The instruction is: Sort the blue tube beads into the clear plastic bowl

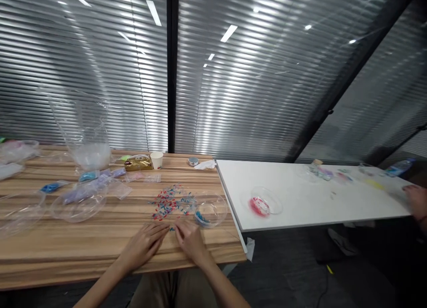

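Small red and blue pieces [166,203] lie scattered on the wooden table [83,250]. My left hand [146,243] rests flat at the near left edge of the scatter, its fingers stretched out and pointing right. Just right of it, my right hand [189,237] touches the tabletop with its fingertips pressed together by a few blue pieces; whatever may be between them is too small to see. A clear round dish [218,212] beyond my right hand holds blue pieces [201,217] at its left side.
Clear dishes [78,210], small bags [88,176], a gold packet [138,163], a paper cup [156,160] and a round tin [192,161] stand left and behind. On the white table [290,210] sits a dish with red pieces [259,206]. Another person's hand [416,200] shows far right.
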